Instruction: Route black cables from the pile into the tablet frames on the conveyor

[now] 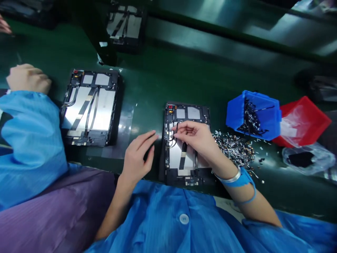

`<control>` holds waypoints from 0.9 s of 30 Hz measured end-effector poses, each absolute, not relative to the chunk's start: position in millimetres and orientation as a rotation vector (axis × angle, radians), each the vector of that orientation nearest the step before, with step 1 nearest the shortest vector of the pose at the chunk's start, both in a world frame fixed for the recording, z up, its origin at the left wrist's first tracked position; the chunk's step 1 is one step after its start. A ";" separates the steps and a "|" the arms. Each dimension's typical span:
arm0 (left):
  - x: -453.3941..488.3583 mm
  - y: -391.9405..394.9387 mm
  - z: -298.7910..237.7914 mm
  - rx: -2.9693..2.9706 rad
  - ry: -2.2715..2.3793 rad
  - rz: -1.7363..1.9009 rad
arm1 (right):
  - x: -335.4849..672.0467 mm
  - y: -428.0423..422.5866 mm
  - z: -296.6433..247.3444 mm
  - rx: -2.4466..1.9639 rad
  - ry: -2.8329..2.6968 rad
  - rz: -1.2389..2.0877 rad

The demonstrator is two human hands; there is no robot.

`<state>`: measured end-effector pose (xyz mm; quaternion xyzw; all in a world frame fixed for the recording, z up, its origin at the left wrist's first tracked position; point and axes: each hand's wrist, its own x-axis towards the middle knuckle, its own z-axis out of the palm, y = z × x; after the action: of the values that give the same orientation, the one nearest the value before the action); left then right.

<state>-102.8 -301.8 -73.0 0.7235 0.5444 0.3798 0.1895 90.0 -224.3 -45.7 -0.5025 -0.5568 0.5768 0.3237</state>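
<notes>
An opened tablet back point(184, 116) with silver shielding and black strips lies on the green mat in front of me. My right hand point(196, 137) rests over its middle, fingers pinched on a thin black cable near the upper left of the board. My left hand point(138, 156) lies on the mat beside the tablet's left edge, fingers stretched out and holding nothing. A blue strap circles my right wrist point(238, 177).
A second opened tablet point(91, 107) lies to the left, by a co-worker's blue sleeve point(31, 140) and fist point(27, 78). A third tablet point(126, 26) sits farther back. Loose small parts point(234, 147) spill from a tipped blue bin point(263, 112); a red bin point(302, 121) and plastic bag point(305, 158) lie right.
</notes>
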 end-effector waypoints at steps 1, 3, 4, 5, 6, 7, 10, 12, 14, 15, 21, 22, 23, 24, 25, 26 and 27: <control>-102.3 -306.0 -73.9 2.067 1.506 1.047 | 88.5 -223.1 -46.8 -1.343 -1.497 1.492; -102.0 -312.6 -73.2 2.156 1.460 0.982 | 87.4 -221.2 -47.9 -1.386 -1.567 1.421; -101.9 -314.7 -72.4 2.199 1.440 0.938 | 87.4 -220.5 -48.1 -1.401 -1.594 1.388; -101.8 -316.1 -71.7 2.237 1.425 0.894 | 87.4 -219.8 -48.2 -1.412 -1.615 1.362; -101.5 -316.8 -71.3 2.270 1.412 0.851 | 87.4 -219.2 -48.1 -1.420 -1.637 1.346; -101.1 -316.9 -71.3 2.293 1.403 0.812 | 87.4 -218.7 -48.0 -1.427 -1.657 1.335; -99.4 -315.7 -72.9 2.322 1.406 0.759 | 87.0 -217.9 -46.9 -1.444 -1.719 1.317; -98.6 -315.2 -74.5 2.324 1.412 0.780 | 86.7 -217.8 -46.0 -1.455 -1.739 1.316; -98.2 -315.3 -76.1 2.321 1.418 0.822 | 86.6 -217.7 -45.3 -1.468 -1.741 1.324; -98.1 -315.5 -76.8 2.319 1.424 0.838 | 86.6 -217.7 -45.1 -1.474 -1.742 1.330; -94.6 -315.4 -79.4 2.362 1.477 0.842 | 88.0 -217.2 -45.0 -1.482 -1.769 1.289; -93.9 -315.2 -79.5 2.367 1.475 0.834 | 88.5 -217.0 -45.0 -1.480 -1.774 1.276; -93.3 -315.1 -79.4 2.366 1.470 0.832 | 88.9 -216.8 -45.0 -1.477 -1.781 1.269; -93.0 -315.1 -79.3 2.358 1.462 0.840 | 89.3 -216.5 -45.0 -1.472 -1.792 1.270; -92.9 -315.2 -79.2 2.347 1.457 0.853 | 89.5 -216.2 -44.9 -1.467 -1.805 1.272; -92.9 -315.4 -79.2 2.334 1.455 0.866 | 89.6 -215.9 -44.8 -1.462 -1.820 1.275; -93.0 -315.7 -79.2 2.322 1.457 0.872 | 89.6 -215.6 -44.7 -1.458 -1.837 1.274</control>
<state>-93.0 -315.7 -79.2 0.8001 0.5020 0.3005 0.1321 89.6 -215.6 -44.7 -0.5311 -0.6691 0.4640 0.2343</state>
